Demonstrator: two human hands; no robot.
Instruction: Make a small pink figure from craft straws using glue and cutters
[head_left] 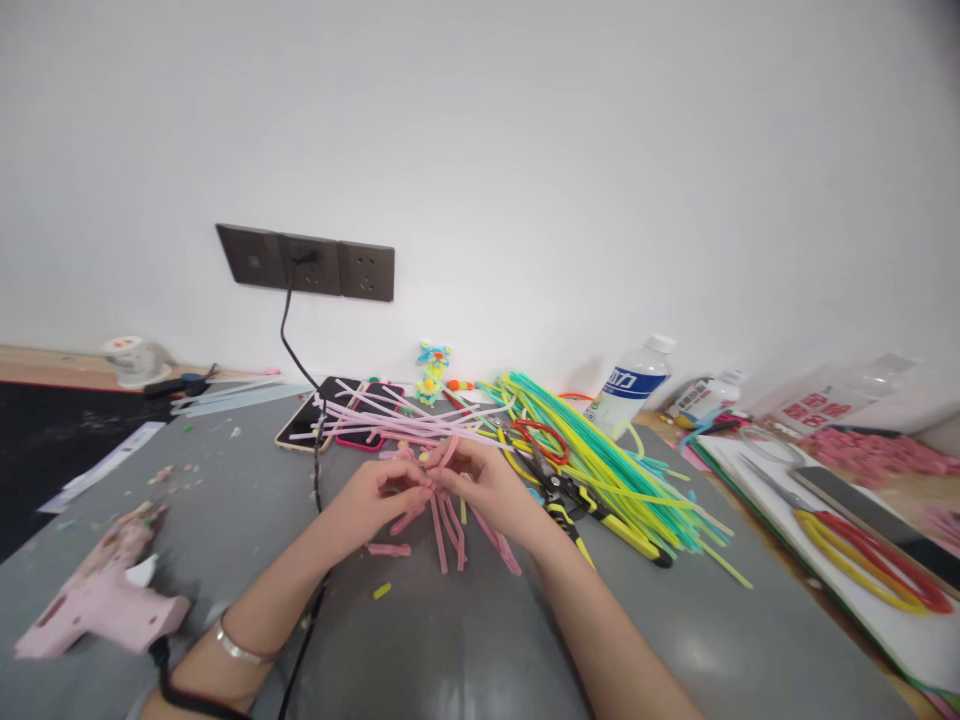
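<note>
My left hand and my right hand meet above the middle of the grey tabletop. Both are closed, thumb against fingers, on a pink pipe cleaner whose upper end pokes up between them. Below and behind the fingers lie several pink pipe cleaner lengths; which of these are joined to the held one I cannot tell. A short pink piece and a yellow snippet rest in front of my left hand. Pale pink pipe cleaners spread over two phones just beyond.
Black-and-yellow pliers lie right of my hands beside green and yellow pipe cleaners. A pink glue gun is at left. Its black cord crosses the table by my left arm. A water bottle and scissors are at right.
</note>
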